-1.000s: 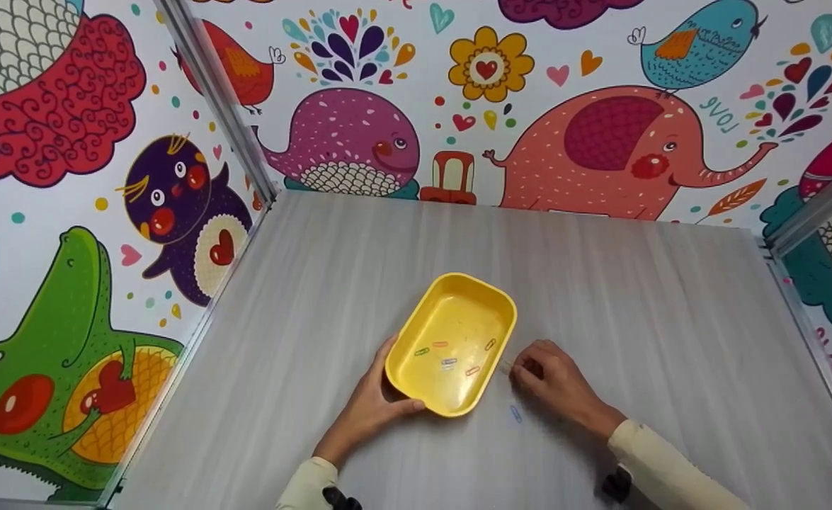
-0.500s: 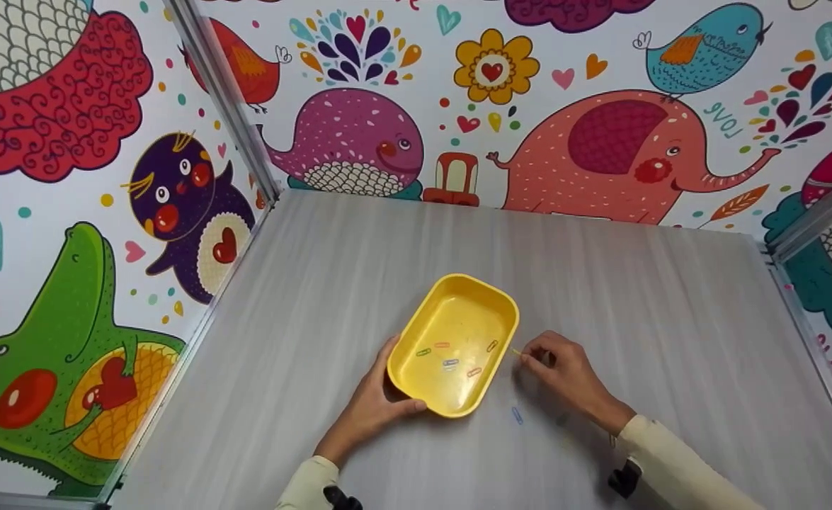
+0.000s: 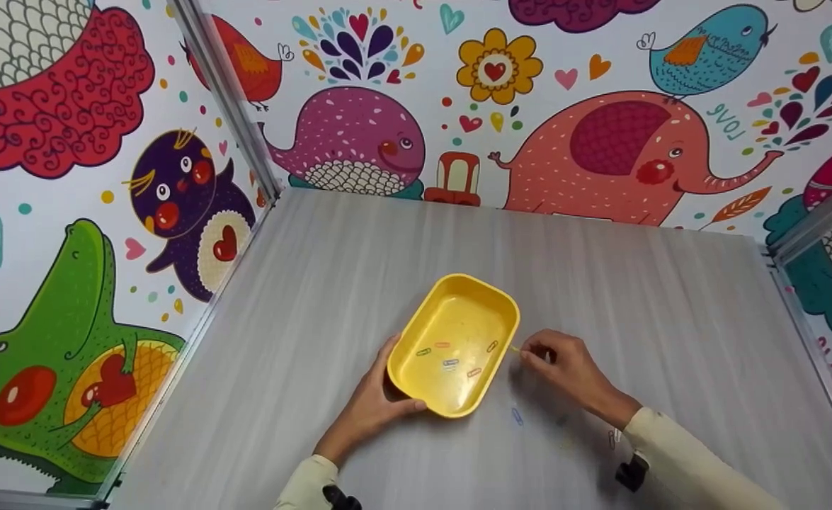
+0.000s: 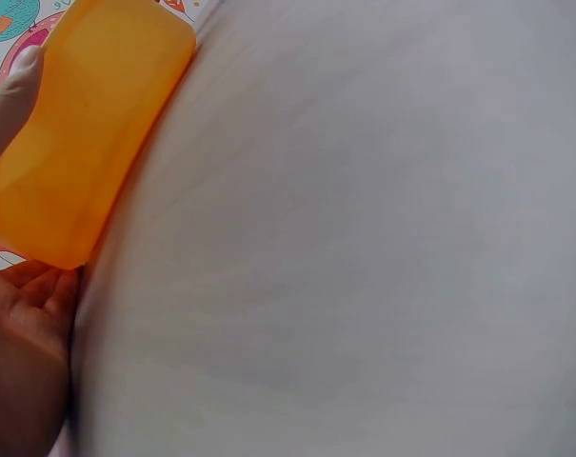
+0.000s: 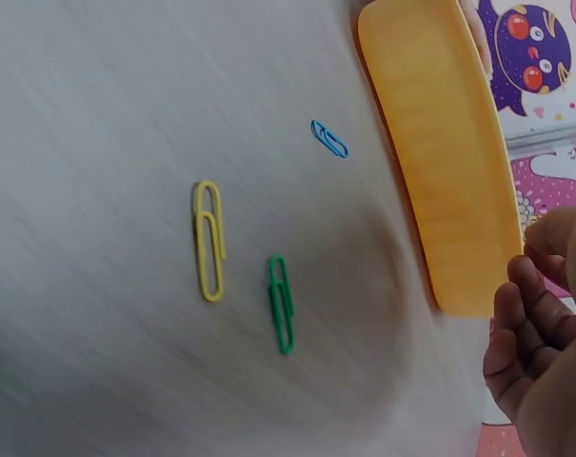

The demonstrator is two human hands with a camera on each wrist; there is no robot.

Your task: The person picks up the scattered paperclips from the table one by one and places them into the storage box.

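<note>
A yellow plastic tray (image 3: 458,312) stands on the table, with several coloured paper clips (image 3: 450,363) lying on its floor. My left hand (image 3: 373,411) grips its near left corner, the thumb along the rim; in the left wrist view the thumb and fingers lie against the tray wall. Just beyond the tray's right rim, my right hand (image 3: 564,365) pinches a yellow paper clip (image 3: 515,348) between thumb and index finger. A blue paper clip (image 3: 517,416) rests on the table in front of that hand. In the right wrist view my fingertips partly hide the pinched clip.
Below my right forearm lie a green paper clip (image 5: 281,305) and another yellow paper clip (image 5: 201,248). More clips (image 3: 612,439) show beside the right sleeve. Walls printed with cartoon animals (image 3: 600,156) border the grey table (image 3: 345,283) at the back and sides.
My right hand has lifted the yellow paper clip off the table beside the tray and brought it up near the right rim. The left hand has kept its grip on the tray.
</note>
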